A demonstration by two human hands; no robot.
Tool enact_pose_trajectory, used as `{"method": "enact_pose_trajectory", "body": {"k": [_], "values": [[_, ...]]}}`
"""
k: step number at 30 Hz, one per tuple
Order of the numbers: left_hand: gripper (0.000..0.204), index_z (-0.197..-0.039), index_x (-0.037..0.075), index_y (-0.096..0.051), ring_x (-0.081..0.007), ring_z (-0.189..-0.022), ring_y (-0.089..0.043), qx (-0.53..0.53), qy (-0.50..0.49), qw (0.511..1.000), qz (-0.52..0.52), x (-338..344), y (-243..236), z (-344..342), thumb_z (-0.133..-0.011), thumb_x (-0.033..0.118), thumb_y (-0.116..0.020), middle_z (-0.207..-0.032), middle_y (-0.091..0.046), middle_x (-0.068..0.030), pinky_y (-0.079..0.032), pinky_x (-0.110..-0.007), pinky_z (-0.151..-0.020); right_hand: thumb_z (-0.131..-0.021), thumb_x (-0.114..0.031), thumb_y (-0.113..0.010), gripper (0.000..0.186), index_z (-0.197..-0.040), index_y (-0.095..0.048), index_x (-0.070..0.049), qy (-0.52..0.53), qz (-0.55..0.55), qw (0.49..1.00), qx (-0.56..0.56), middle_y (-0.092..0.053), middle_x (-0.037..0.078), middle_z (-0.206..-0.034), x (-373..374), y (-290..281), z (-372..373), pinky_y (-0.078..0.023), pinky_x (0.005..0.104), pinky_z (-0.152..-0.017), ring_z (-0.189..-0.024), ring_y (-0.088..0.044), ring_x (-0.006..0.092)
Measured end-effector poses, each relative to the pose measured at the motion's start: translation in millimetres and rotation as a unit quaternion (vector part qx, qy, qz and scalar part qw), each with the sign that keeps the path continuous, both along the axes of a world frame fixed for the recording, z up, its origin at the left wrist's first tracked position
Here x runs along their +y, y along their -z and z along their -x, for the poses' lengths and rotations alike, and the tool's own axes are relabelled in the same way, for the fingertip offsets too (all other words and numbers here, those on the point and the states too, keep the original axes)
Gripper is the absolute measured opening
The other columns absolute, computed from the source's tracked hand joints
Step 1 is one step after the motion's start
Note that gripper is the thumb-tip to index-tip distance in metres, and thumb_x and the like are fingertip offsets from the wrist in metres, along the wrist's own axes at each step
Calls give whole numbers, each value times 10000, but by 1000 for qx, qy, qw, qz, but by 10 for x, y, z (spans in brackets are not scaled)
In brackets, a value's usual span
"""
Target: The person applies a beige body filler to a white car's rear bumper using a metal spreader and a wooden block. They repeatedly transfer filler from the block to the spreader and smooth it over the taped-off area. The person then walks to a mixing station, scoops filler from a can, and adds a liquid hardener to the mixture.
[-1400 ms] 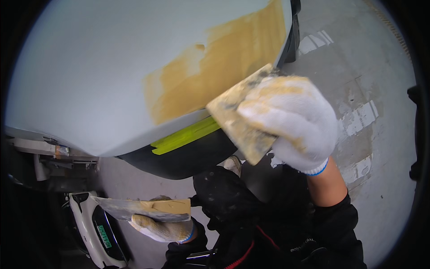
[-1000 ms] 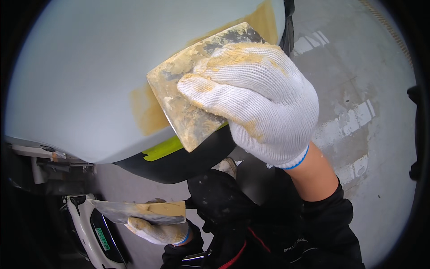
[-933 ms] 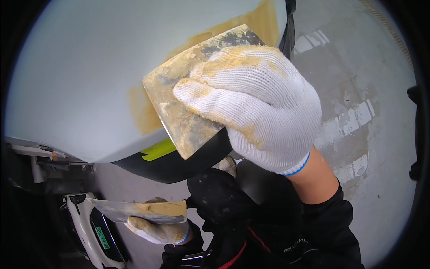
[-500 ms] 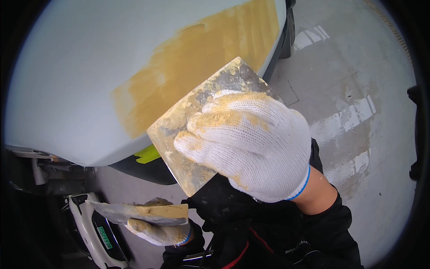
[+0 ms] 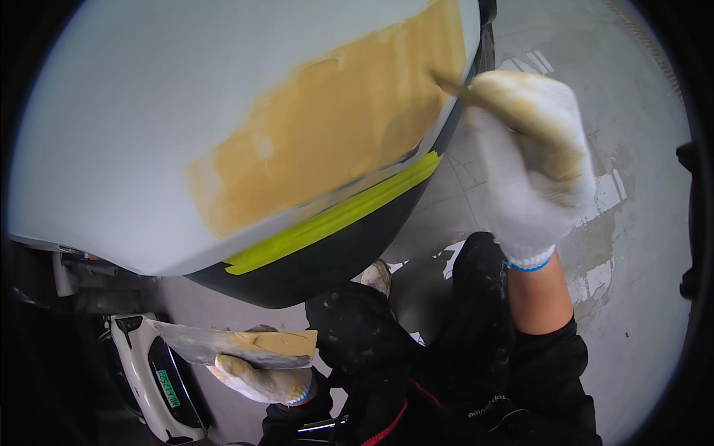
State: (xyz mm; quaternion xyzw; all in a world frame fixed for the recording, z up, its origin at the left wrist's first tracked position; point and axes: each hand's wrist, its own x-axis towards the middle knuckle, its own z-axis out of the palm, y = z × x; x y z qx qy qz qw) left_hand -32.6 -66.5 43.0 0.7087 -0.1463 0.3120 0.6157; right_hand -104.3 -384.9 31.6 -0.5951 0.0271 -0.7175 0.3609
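Observation:
Tan body filler (image 5: 335, 126) covers a wide patch on a pale grey vehicle panel (image 5: 141, 126). My right hand (image 5: 532, 178), in a white knit glove smeared with filler, is raised beside the patch's right end. Its fingers are closed on a flat spreader (image 5: 449, 84), seen nearly edge-on and smeared by motion; I cannot tell whether its tip touches the panel. Low on the left, my gloved left hand (image 5: 260, 383) grips a second flat metal spreader (image 5: 197, 345) from below. A tan lump of filler (image 5: 279, 343) lies on that blade.
Yellow-green masking tape (image 5: 335, 213) runs under the patch, above dark lower trim (image 5: 297, 267). Behind my left hand stands a white car (image 5: 141, 372). My shoe (image 5: 375, 277) and dark-clothed legs show beneath, over a grey floor (image 5: 639, 260) with shiny patches.
My right hand has swung up and right, turning its spreader from broad face to edge-on and uncovering the tape and lower patch. The left hand and its spreader have barely shifted.

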Motion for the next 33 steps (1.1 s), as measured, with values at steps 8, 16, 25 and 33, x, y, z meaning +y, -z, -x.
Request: {"method": "enact_pose_trajectory", "body": {"k": [8, 16, 25, 33], "values": [[478, -1330, 25, -530, -80, -867, -655, 5, 32, 998, 51, 41, -31, 31, -1171, 475, -507, -1050, -579, -54, -607, -241, -701, -679, 18, -826, 456, -1096, -876, -161, 108, 195, 961, 164, -818, 46, -1048, 102, -359, -126, -614, 394, -937, -1008, -773, 265], [517, -1348, 23, -519, -98, -874, -698, 7, -26, 1000, -12, 28, 34, 9, -1181, 506, -444, -1032, -585, -82, -634, -246, -701, -708, -19, -799, 468, -1099, -873, -264, 75, 153, 965, 202, -815, -37, -1033, 319, -257, -111, -633, 361, -871, -979, -774, 204], [533, -1366, 1, -505, -141, -865, -708, -26, -7, 998, -50, 98, 124, 8, -1162, 493, -516, -1077, -620, -129, -654, -276, -735, -804, -204, -746, 442, -1214, -848, -334, 26, 144, 954, 260, -810, -74, -1141, 582, 112, 51, -621, 387, -914, -1047, -761, 204], [477, -1363, 31, -525, -141, -983, -693, 4, 71, 997, -7, 284, 100, -31, -1164, 465, -524, -1166, -601, -128, -639, -279, -753, -802, -184, -784, 357, -1146, -827, -271, 28, 216, 938, 271, -771, -49, -1131, 357, 226, 164, -632, 357, -800, -1032, -743, 228]]}}
